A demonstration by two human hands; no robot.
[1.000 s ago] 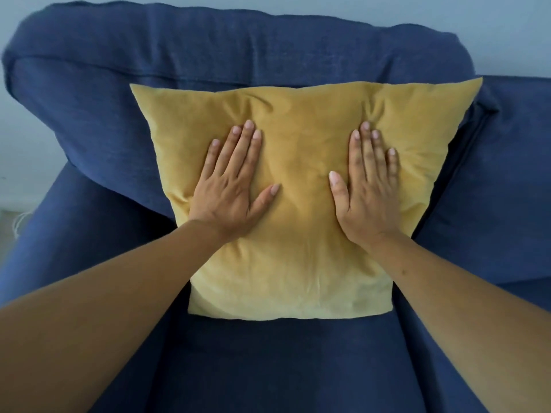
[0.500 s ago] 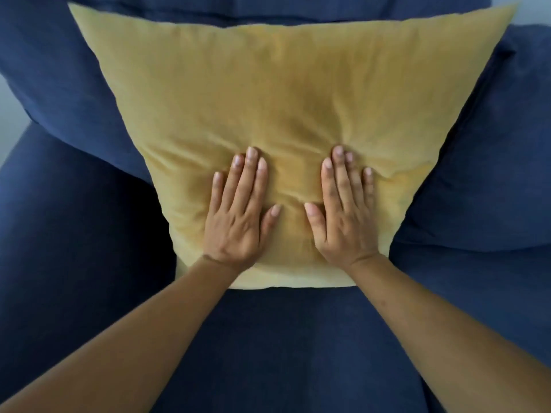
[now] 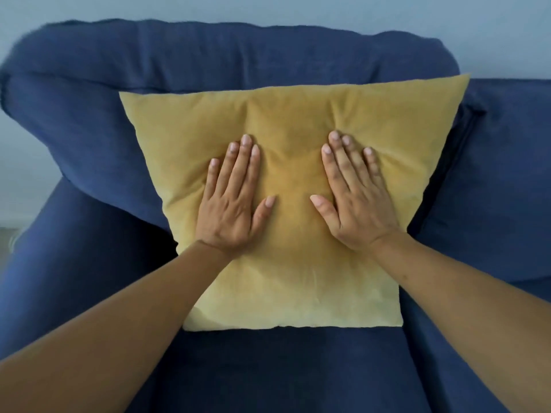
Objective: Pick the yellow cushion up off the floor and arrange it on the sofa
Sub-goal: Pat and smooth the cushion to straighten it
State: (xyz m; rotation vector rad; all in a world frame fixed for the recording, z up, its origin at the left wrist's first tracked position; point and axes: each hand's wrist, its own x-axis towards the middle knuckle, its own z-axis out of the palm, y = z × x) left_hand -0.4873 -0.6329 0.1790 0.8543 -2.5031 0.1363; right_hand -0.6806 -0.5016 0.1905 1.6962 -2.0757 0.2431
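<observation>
The yellow cushion (image 3: 292, 114) stands on the seat of the dark blue sofa (image 3: 208, 55), leaning against the back cushion. Its bottom edge rests on the seat. My left hand (image 3: 235, 201) lies flat on the cushion's middle left, fingers stretched upward, palm pressing the fabric. My right hand (image 3: 354, 198) lies flat on its middle right in the same way. Neither hand grips anything. The fabric dents and creases around both palms.
The sofa's left armrest (image 3: 68, 263) rises beside the seat. A second blue back cushion (image 3: 501, 180) sits to the right. A pale wall (image 3: 298, 10) runs behind the sofa. A strip of floor (image 3: 9, 236) shows at the far left.
The view pulled back and up from the cushion, so the sofa back shows again. Both hands slid up from the cushion's lower part to its middle and moved a little apart.
</observation>
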